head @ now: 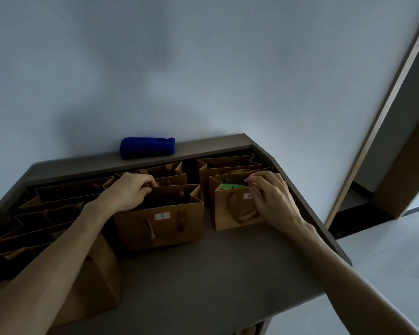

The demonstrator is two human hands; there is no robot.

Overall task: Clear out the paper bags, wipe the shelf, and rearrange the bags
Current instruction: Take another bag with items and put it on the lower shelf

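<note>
Two hands, one bag each: left hand [128, 193] pinches back rim of brown paper bag "5" [160, 220]; right hand [273, 198] grips rim of smaller brown paper bag "6" [237, 206], right of "5".

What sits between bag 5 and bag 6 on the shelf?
Nothing: in the head view a bare strip of grey shelf separates bag 5 from bag 6. They stand apart, not touching.

A dim indoor storage corner, perhaps a shop's or office's back room.
Numbered brown paper bags [160, 221] stand in rows on a grey shelf [203, 274] against a plain pale wall [203, 68], a blue cloth [146, 147] on the far ledge.
</note>
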